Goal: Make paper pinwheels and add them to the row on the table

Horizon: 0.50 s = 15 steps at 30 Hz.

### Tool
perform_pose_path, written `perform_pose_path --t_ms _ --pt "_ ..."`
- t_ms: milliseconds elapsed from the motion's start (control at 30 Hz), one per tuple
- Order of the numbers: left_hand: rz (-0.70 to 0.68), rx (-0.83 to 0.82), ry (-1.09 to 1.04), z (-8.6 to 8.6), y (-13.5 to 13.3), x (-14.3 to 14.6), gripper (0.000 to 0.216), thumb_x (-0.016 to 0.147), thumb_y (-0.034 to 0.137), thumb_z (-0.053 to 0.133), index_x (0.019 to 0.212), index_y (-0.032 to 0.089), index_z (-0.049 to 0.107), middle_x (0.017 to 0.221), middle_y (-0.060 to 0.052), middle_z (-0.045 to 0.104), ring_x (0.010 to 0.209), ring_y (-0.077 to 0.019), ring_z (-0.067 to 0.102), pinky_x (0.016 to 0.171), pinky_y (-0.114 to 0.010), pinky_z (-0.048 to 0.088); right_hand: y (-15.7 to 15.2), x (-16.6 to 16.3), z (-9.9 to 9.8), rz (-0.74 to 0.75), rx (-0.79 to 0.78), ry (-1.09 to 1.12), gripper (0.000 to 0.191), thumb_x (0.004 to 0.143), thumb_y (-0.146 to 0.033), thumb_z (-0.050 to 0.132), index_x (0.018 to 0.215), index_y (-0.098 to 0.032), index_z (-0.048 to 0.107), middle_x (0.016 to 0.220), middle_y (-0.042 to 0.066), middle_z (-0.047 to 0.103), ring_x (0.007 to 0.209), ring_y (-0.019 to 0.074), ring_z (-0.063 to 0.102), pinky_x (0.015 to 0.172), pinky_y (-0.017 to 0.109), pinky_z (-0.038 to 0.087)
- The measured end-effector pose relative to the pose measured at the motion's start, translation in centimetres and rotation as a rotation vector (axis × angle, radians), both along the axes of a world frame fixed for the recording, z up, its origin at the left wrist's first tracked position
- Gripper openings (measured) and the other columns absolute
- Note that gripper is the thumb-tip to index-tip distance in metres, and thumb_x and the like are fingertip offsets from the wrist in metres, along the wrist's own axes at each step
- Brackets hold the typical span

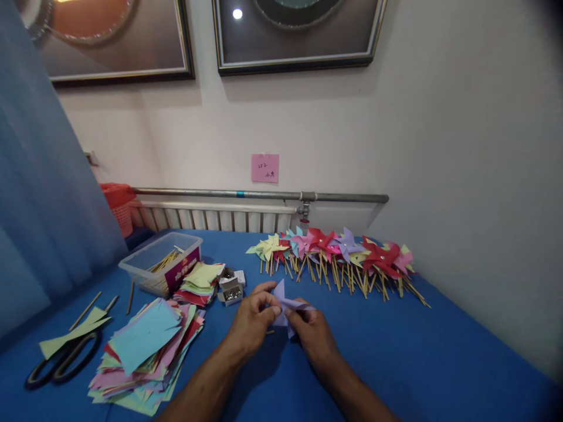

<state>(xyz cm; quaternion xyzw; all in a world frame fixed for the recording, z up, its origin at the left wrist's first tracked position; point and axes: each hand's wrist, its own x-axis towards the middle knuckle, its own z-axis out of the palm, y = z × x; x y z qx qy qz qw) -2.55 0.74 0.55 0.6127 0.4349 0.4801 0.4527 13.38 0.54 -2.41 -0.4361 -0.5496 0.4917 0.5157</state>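
Both hands meet over the blue table [422, 357] and pinch a lilac paper pinwheel piece [284, 302]. My left hand [253, 319] grips its left side with thumb and fingers closed. On the right side, my right hand [310, 328] holds it with fingers curled. A thin wooden stick [269, 332] peeks out under the hands. A row of finished paper pinwheels [338, 255] on sticks lies just beyond, along the wall.
A stack of coloured paper squares [147, 351] lies at left, with black scissors [61, 363] and loose sticks beside it. A clear plastic box [160, 264] of sticks, another paper pile [200, 281] and small pin boxes [231, 287] sit behind. A radiator and pipe [259, 194] run along the wall.
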Motion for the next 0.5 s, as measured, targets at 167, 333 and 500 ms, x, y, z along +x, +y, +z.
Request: perform_pose_path --t_ms 167,333,500 --pt "0.000 -0.032 -0.063 -0.40 -0.16 0.52 0.007 0.072 0.024 0.062 0.070 0.019 0.066 0.144 -0.013 0.056 0.132 -0.0307 0.052 0.105 -0.040 0.039 -0.53 -0.39 0.52 0.028 0.014 0.036 0.024 0.079 -0.042 0.069 0.079 -0.018 0.066 0.064 -0.004 0.053 0.059 0.0128 0.045 0.058 0.025 0.036" --pt "-0.002 -0.020 -0.054 -0.54 0.00 0.34 0.006 0.072 0.023 0.062 0.069 0.018 0.066 0.140 -0.013 0.058 0.131 -0.0303 0.052 0.107 -0.039 0.037 -0.42 -0.30 0.29 0.049 0.021 0.050 0.024 0.081 -0.043 0.068 0.079 -0.019 0.065 0.062 -0.005 0.051 0.057 0.0117 0.042 0.058 0.025 0.036" --pt "-0.019 -0.047 -0.064 -0.59 0.19 0.28 0.008 0.070 0.025 0.063 0.068 0.018 0.066 0.134 -0.015 0.061 0.126 -0.0310 0.056 0.105 -0.040 0.038 -0.25 -0.24 0.06 0.048 0.009 0.056 0.028 0.079 -0.046 0.071 0.080 -0.018 0.066 0.063 -0.005 0.052 0.057 0.0119 0.042 0.057 0.025 0.035"
